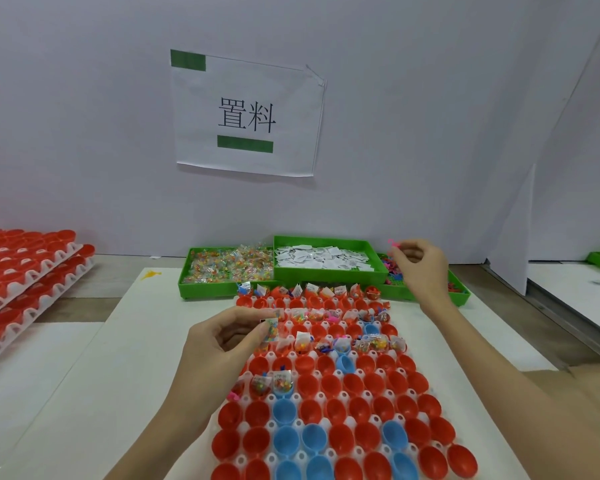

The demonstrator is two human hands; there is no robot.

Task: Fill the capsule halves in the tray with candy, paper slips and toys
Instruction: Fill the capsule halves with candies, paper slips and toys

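Capsule tray (243, 372) lying centre on white mat: far rows carrying candy, slips, toys; near rows, roughly half, sitting empty. Three green supply bins (222, 289) standing just beyond, all stocked. Left hand (219, 344) pinching candy packet (271, 330) over tray's left side. Right hand (420, 268) pinching pink toy (392, 244) above far-right bin.

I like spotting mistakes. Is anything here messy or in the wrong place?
A little. The paper sign on the wall hangs crooked, its top right corner folded over. A yellow smear marks the white mat left of the green candy bin. A pink toy lies between cups, not inside one.
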